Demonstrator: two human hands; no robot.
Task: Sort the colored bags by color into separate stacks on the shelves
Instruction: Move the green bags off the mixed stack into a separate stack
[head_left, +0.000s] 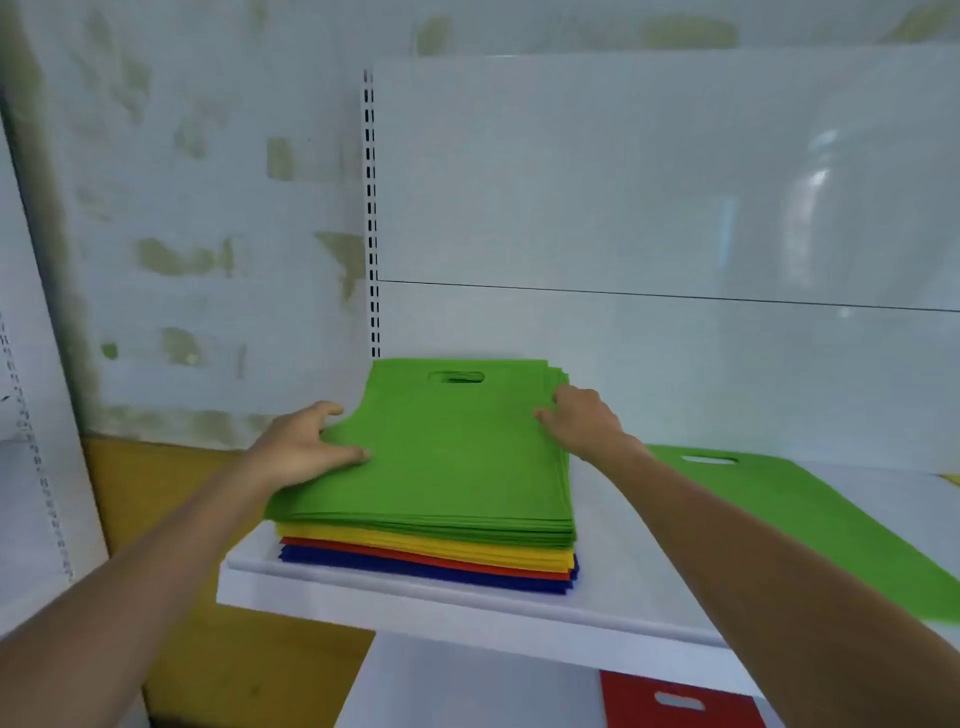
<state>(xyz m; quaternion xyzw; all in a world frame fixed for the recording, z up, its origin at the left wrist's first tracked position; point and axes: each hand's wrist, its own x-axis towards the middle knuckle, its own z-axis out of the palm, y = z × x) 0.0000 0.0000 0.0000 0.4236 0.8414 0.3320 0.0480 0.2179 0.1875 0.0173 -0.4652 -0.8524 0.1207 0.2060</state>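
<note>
We are at the pick-up step for green. The mixed stack (431, 540) sits at the left end of the upper shelf (634, 566), close to the back panel (675, 182). Its layers run green on top, then yellow, red, and blue at the bottom. The left hand (306, 447) grips the left edge of the top green bag (447, 447): the thumb lies flat on the upper face and the fingers curl round the edge, which is bunched up slightly at that point. The right hand (582, 421) holds the right edge near the far corner in the same way, thumb on top and fingers tucked over the side. The fingertips are poorly shown, so the grip may take in one bag or several. A single green bag (779, 499) lies flat on the same shelf to the right, apart from the stack; we judge it to be the start of the green pile. A red bag (675, 701) lies on the lower shelf (467, 686), so sorting appears to be at an early stage. The next move calls for peeling the gripped layer cleanly off the greens beneath and keeping both edges level. We then carry it right and lay it square on the single green bag, handle slots aligned.
</note>
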